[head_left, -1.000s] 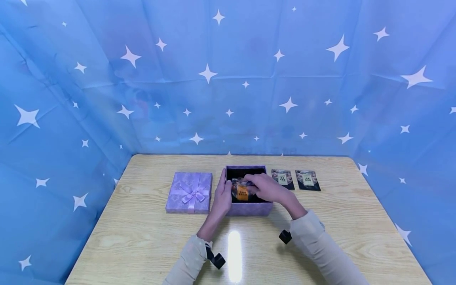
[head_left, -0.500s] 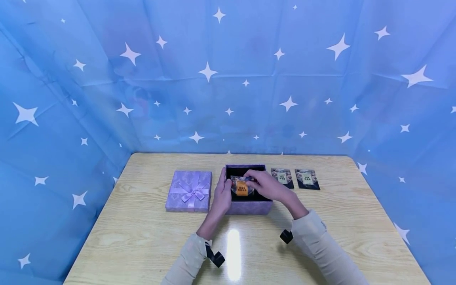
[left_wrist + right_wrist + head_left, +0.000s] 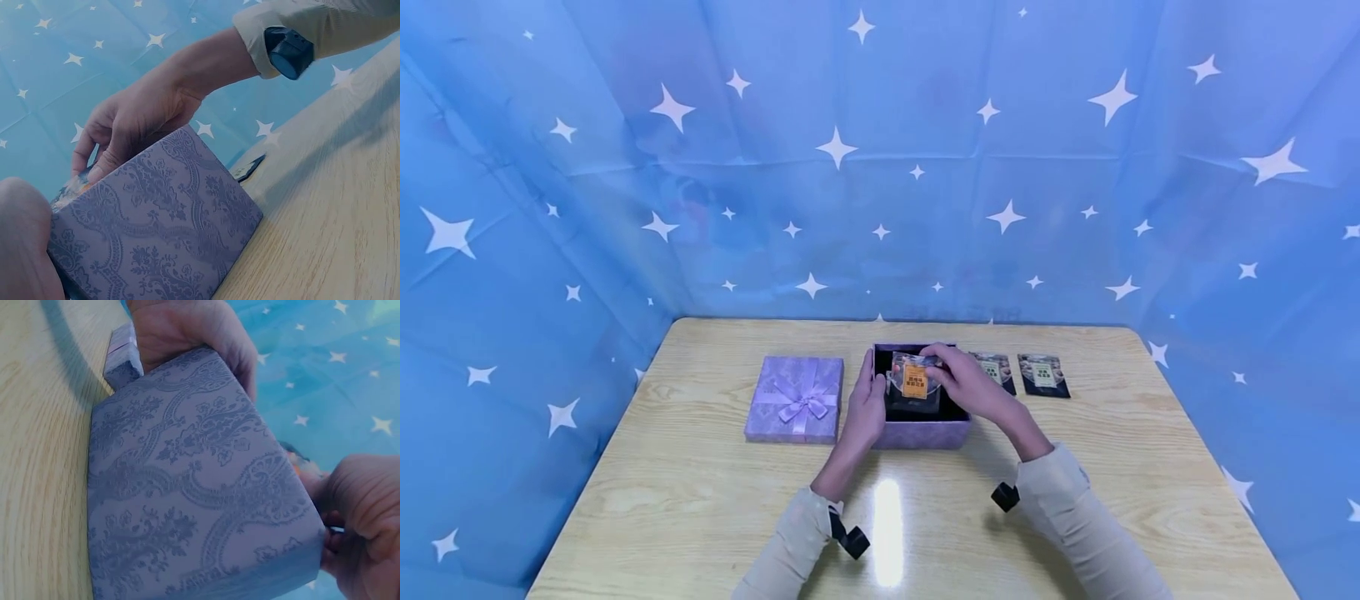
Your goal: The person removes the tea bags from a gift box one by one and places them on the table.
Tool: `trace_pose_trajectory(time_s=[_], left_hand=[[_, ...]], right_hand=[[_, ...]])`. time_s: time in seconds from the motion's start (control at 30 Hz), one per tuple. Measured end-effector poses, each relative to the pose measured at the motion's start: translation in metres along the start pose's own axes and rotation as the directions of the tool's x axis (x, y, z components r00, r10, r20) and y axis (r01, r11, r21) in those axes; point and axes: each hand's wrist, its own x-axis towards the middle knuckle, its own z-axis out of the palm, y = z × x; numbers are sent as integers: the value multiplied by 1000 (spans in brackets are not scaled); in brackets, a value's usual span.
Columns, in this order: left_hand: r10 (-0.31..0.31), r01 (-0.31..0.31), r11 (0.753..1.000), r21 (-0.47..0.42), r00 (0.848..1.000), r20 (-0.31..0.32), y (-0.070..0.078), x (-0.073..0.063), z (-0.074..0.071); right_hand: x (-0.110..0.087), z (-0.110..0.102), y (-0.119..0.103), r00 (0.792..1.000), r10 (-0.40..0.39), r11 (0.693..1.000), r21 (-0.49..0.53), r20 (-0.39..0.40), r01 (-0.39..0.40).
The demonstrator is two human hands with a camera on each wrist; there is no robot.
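Note:
A purple patterned gift box point(image 3: 925, 435) stands uncovered on the table, its inside black. My left hand point(image 3: 863, 410) holds the box's left wall, with the thumb at the rim. Between the thumb and fingers of my right hand point(image 3: 972, 385) is a dark snack packet point(image 3: 915, 382) with an orange label, tilted up at the box's opening. The edge of what looks like another packet shows just left of it, mostly hidden. In the left wrist view the right hand point(image 3: 140, 119) reaches over the rim; the box wall hides most of the packet there.
The matching lid point(image 3: 796, 400) with a ribbon bow lies left of the box. Two dark packets with pale green labels lie right of it: the nearer packet point(image 3: 996, 368) is partly behind my right hand, the other packet point(image 3: 1043, 375) farther right. A blue starry curtain point(image 3: 880, 167) surrounds the table.
My right hand has raised the orange-labelled packet from inside the box toward its rim, and more of the packet's front shows. The left hand has kept its place on the box.

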Motion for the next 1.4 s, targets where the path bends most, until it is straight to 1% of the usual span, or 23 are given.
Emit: trace_pose_trajectory(time_s=[0.2, 0.4, 0.57, 0.73, 0.9, 1.07, 1.4], left_hand=[[17, -17, 1000, -6, 1000, 10, 2, 2, 0], [2, -2, 1000, -14, 1000, 10, 1, 1, 0], [4, -3, 999, -32, 1000, 16, 0, 1, 3], [7, -7, 1000, -11, 1000, 9, -1, 0, 3], [11, -11, 1000, 0, 1000, 7, 1, 0, 0], [3, -3, 1000, 20, 1000, -4, 1, 1, -2], [10, -10, 1000, 1, 1000, 8, 0, 3, 0]], right_hand=[[-2, -3, 1, 1000, 7, 1000, 3, -27, -7], [-3, -4, 2, 1000, 7, 1000, 10, -18, -7], [-4, -10, 3, 999, 19, 1000, 14, -32, -19], [-5, -18, 7, 999, 12, 1000, 18, -45, -11], [-7, -26, 9, 998, 29, 999, 29, -64, -27], [-10, -33, 14, 996, 44, 999, 29, -82, -42], [-25, -45, 29, 989, 92, 996, 24, -119, -90]])
